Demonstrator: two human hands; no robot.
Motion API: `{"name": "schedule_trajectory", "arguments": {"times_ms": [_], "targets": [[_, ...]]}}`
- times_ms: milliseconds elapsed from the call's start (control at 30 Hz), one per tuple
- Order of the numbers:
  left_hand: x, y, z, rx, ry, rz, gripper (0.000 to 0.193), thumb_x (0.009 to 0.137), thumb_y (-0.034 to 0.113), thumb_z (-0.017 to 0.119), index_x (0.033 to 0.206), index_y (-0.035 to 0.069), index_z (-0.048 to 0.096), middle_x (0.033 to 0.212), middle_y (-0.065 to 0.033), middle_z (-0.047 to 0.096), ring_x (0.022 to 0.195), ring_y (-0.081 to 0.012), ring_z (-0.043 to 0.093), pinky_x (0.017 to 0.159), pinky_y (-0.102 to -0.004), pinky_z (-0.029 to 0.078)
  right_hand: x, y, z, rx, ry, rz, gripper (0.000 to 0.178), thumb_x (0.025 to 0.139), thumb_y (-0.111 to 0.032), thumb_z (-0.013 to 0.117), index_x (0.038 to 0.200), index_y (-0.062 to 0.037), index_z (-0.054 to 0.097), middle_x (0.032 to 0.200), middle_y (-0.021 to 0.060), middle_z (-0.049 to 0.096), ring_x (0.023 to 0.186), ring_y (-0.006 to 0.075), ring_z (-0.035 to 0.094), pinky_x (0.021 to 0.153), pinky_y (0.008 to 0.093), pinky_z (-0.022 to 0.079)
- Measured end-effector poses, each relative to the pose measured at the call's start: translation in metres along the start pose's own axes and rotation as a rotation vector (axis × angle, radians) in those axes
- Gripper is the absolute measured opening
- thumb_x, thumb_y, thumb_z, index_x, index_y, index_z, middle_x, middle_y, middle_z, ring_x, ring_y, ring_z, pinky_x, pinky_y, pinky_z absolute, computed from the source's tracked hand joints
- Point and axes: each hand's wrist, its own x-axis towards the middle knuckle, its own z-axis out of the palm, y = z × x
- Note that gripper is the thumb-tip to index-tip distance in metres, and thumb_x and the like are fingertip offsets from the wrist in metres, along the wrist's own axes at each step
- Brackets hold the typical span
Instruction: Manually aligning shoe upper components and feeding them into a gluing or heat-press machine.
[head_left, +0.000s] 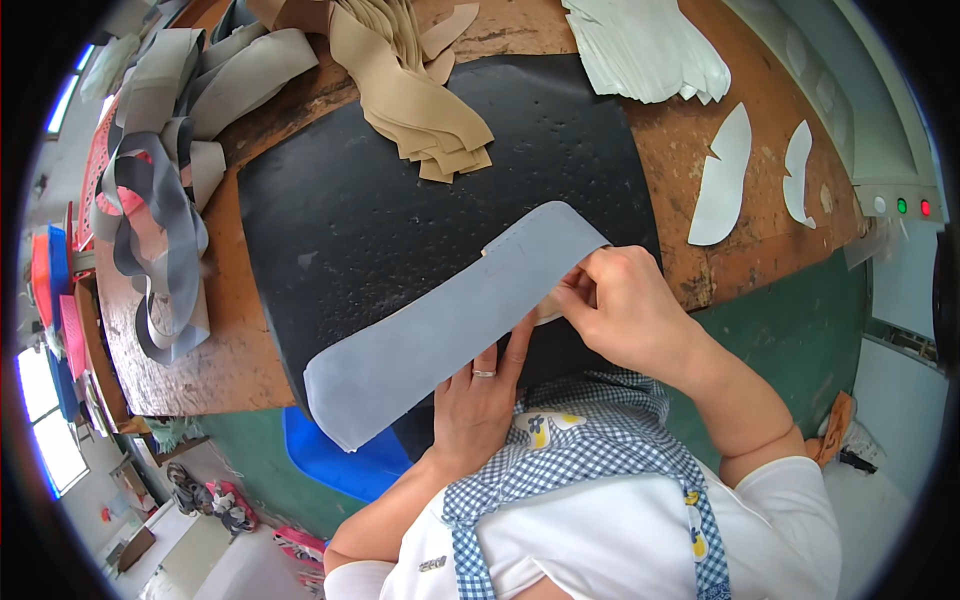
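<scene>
With our flat left hand (480, 395) we are pressing the long grey leather strip (440, 325) on the black rubber mat (380, 200) while our right hand (620, 305) is pinching closed on its edge over a beige lining piece (547, 312), which we think may be slipping askew.

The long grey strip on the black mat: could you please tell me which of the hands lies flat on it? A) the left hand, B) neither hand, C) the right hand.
A: the left hand, wearing a ring, presses flat on the grey strip, while the right hand pinches its edge at the upper end over the black mat.
</scene>
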Motion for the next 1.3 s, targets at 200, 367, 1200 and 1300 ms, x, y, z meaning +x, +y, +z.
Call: {"name": "schedule_trajectory", "arguments": {"times_ms": [200, 367, 1200, 1300], "targets": [[0.005, 0.008, -0.004, -0.022, -0.006, -0.019, 0.081, 0.075, 0.019, 0.072, 0.150, 0.008, 0.045, 0.144, -0.0184, 0.042, 0.119, -0.0330, 0.053, 0.100, -0.0448, 0.042, -0.005, -0.001, 0.004, -0.057, 0.035, 0.011, 0.014, 0.086, -0.006, 0.071, 0.088, 0.0071, 0.066, 0.072, 0.0163, 0.069, 0.061, 0.0246, 0.068, 0.057, 0.0335, 0.053], [0.019, 0.013, -0.002, -0.235, -0.068, 0.088, 0.103, 0.063, 0.030, 0.083, 0.151, -0.001, 0.039, 0.151, -0.0221, 0.037, 0.132, -0.0378, 0.046, 0.105, -0.0504, 0.038, -0.019, 0.010, 0.011, -0.070, 0.169, -0.043, 0.013, 0.087, -0.005, 0.070, 0.085, 0.0051, 0.063, 0.071, 0.0161, 0.067, 0.059, 0.0249, 0.068, 0.054, 0.0331, 0.052], [0.027, 0.021, 0.008, 0.043, 0.076, 0.079, 0.064, 0.084, 0.013, 0.062, 0.146, 0.002, 0.050, 0.146, -0.0175, 0.046, 0.130, -0.0310, 0.049, 0.108, -0.0482, 0.036, -0.020, 0.005, 0.021, -0.153, 0.310, 0.073, 0.011, 0.083, -0.006, 0.067, 0.082, -0.0020, 0.057, 0.064, 0.0121, 0.065, 0.058, 0.0309, 0.068, 0.054, 0.0395, 0.052], [0.034, 0.021, -0.001, 0.050, 0.055, 0.079, 0.064, 0.084, 0.013, 0.061, 0.146, 0.003, 0.049, 0.145, -0.0162, 0.046, 0.130, -0.0299, 0.049, 0.109, -0.0477, 0.035, -0.017, 0.006, 0.021, -0.151, 0.313, 0.067, 0.013, 0.084, -0.007, 0.068, 0.081, -0.0025, 0.057, 0.063, 0.0117, 0.065, 0.057, 0.0299, 0.068, 0.052, 0.0390, 0.051]]}}
